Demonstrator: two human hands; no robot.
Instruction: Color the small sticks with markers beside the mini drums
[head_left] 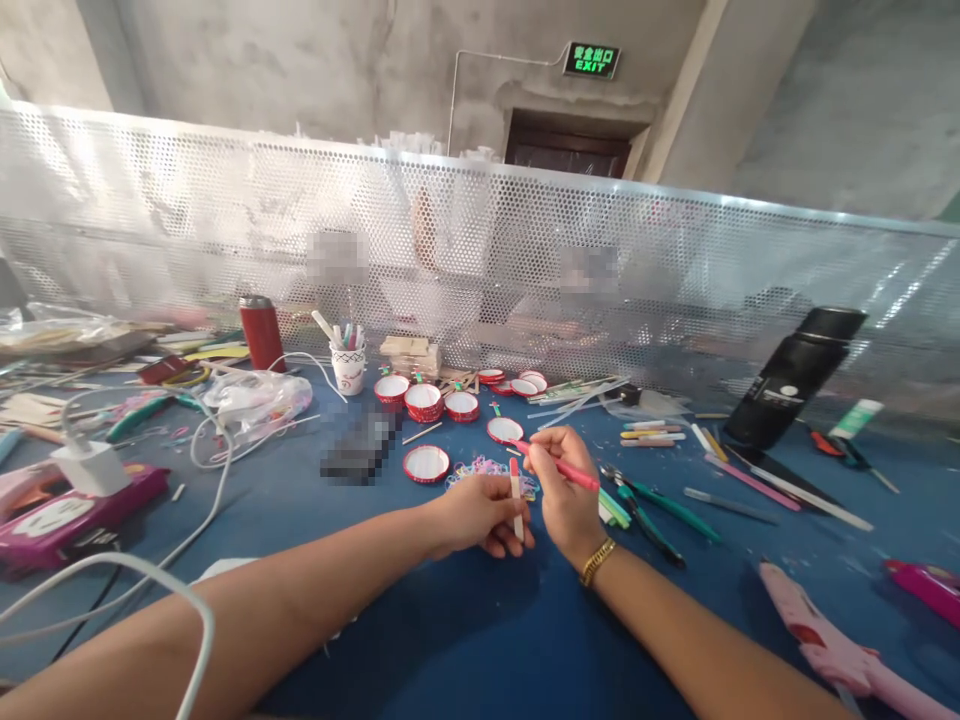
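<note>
Head view: the left hand [480,512] pinches a flat wooden craft stick with red and green marks [516,500] upright on the blue worktop [450,620], steadying it near the middle. The right hand [564,490] grips a slim pink pen [561,467], tip angled toward the stick. Above, a green sign [592,60] reads "EXIT".

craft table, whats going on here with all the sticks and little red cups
A person sits at a blue table doing craft work with bare hands. The left hand pins a flat craft stick upright against the tabletop, while the right hand holds a pink marker with its tip at the stick's top end. Small red cups with white insides and a pile of coloured rubber bands lie just beyond the hands. Green-handled pliers and a pink glue gun rest to the right.
</note>
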